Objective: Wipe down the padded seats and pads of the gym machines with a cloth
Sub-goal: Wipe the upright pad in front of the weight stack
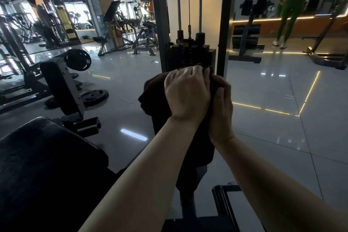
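Nearest the camera, at lower left, lies a broad black padded seat (pixel 43 160), its surface dim. Behind it stands an upright back pad (pixel 56 84) on a metal frame, with weight plates (pixel 94 96) on the tiled floor (pixel 263 137) beside it. In the centre, the left hand (pixel 186 92) lies curled over a dark cloth (pixel 152 90), which is bunched over the top of a narrow upright pad (pixel 195 149); its grip is closed on the cloth, fingers wrapped over the far edge. Touching it on the right, the right hand (pixel 222 105) clasps the cloth against the pad's side, grip likewise closed. Beyond them rises the weight stack (pixel 190 52).

The likely risk is that the bunched cloth only wipes a narrow band, leaving the pad's lower face untouched, or that loose folds slip free and drop to the floor.
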Tool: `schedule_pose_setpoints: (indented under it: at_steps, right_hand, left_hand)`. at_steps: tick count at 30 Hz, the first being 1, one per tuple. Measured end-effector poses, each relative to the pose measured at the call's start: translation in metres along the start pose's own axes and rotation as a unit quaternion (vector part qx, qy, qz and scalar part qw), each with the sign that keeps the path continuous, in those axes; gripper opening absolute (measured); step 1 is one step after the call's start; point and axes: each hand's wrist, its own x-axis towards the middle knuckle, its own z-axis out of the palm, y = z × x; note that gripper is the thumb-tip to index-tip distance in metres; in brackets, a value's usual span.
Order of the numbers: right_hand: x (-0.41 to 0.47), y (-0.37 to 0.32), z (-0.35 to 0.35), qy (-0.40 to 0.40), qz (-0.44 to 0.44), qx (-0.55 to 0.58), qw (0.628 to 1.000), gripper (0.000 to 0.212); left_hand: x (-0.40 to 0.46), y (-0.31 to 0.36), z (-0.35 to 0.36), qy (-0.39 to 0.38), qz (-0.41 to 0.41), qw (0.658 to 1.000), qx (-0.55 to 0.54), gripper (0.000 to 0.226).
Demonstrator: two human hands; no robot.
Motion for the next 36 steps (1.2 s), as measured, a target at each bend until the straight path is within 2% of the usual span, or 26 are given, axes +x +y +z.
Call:
schedule_pose_setpoints:
  at_steps: [2,3,5,8,9,10,12,13,14,15,16,17,18,21,24,29,32,36]
  right_hand:
    - [0.001,-0.008,-0.008,0.016,0.063,0.116,0.991,0.071]
    - [0.003,-0.011,-0.013,0.037,0.094,0.163,0.982,0.076]
    - [0.008,-0.021,-0.021,0.088,0.122,0.171,0.974,0.062]
    - [0.025,-0.034,-0.028,0.183,0.038,0.061,0.98,0.043]
    - [0.031,-0.039,-0.027,0.182,-0.013,0.02,0.983,0.036]
    - [0.037,-0.046,-0.022,0.148,-0.062,-0.014,0.987,0.029]
    - [0.045,-0.051,-0.009,0.007,-0.149,-0.118,0.982,0.022]
    - [0.047,-0.053,0.0,-0.085,-0.18,-0.223,0.954,0.023]
    - [0.049,-0.053,0.008,-0.169,-0.202,-0.362,0.894,0.028]
    - [0.049,-0.05,0.015,-0.228,-0.206,-0.489,0.817,0.035]
    - [0.049,-0.046,0.02,-0.256,-0.196,-0.572,0.754,0.043]
    - [0.048,-0.045,0.024,-0.259,-0.189,-0.605,0.729,0.046]
    - [0.048,-0.045,0.023,-0.25,-0.191,-0.61,0.727,0.046]
    - [0.045,-0.04,0.011,-0.192,-0.241,-0.554,0.773,0.041]
    - [0.042,-0.031,-0.005,-0.14,-0.232,-0.487,0.83,0.044]
    - [0.022,-0.001,-0.008,0.006,-0.205,-0.369,0.907,0.048]
    - [0.004,0.017,-0.008,0.065,-0.192,-0.318,0.926,0.05]
    - [-0.033,0.05,-0.016,0.071,-0.145,-0.297,0.941,0.05]
  left_hand:
    - [-0.001,0.009,0.002,-0.016,0.018,1.0,-0.009,0.031]
    - [0.0,0.012,0.002,-0.019,0.03,0.999,-0.014,0.03]
    - [0.001,0.019,-0.003,-0.038,0.06,0.997,-0.034,0.028]
    - [0.007,0.017,-0.022,-0.096,0.052,0.983,-0.149,0.035]
    - [0.009,0.014,-0.03,-0.103,0.028,0.973,-0.204,0.041]
    - [0.01,0.009,-0.037,-0.081,0.002,0.965,-0.249,0.044]
    - [0.01,-0.003,-0.047,0.016,-0.048,0.957,-0.287,0.048]
    - [0.009,-0.009,-0.05,0.058,-0.062,0.953,-0.29,0.049]
    - [0.007,-0.015,-0.051,0.088,-0.068,0.952,-0.284,0.048]
    - [0.006,-0.019,-0.051,0.104,-0.069,0.953,-0.276,0.046]
    - [0.005,-0.023,-0.05,0.108,-0.069,0.955,-0.269,0.045]
    - [0.004,-0.025,-0.048,0.102,-0.066,0.957,-0.262,0.044]
    - [0.002,-0.026,-0.046,0.089,-0.061,0.962,-0.251,0.043]
    - [-0.002,-0.031,-0.035,0.051,-0.062,0.975,-0.206,0.041]
    - [-0.005,-0.036,-0.026,0.037,-0.065,0.98,-0.185,0.043]
    - [-0.013,-0.038,-0.015,0.006,-0.036,0.986,-0.163,0.047]
    - [-0.017,-0.043,-0.009,0.022,0.0,0.991,-0.133,0.047]
    - [-0.024,-0.05,-0.002,0.081,0.033,0.993,-0.081,0.042]
